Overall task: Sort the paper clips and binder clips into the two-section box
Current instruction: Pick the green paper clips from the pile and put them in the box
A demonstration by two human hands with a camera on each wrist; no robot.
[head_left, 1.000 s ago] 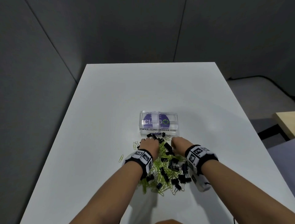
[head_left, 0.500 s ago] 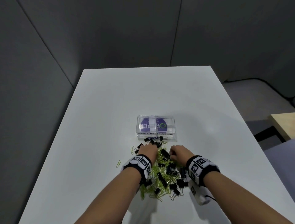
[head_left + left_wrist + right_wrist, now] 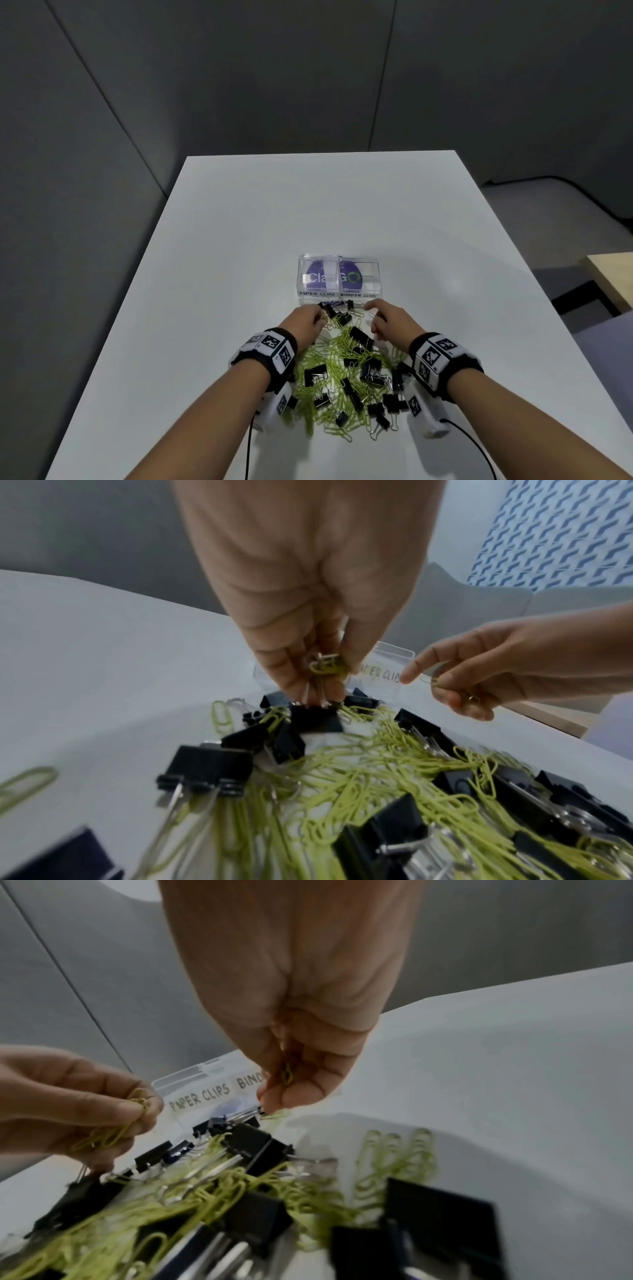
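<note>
- Left hand pinches a bunch of green paper clips, fingers curled
- Right hand curls round a few paper clips too
- Clear box sits mid-frame, just above the clip pile

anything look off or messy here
Nothing damaged. The green paper clips and black binder clips lie tangled in one heap against the front of the clear box, whose two sections look empty.
</note>
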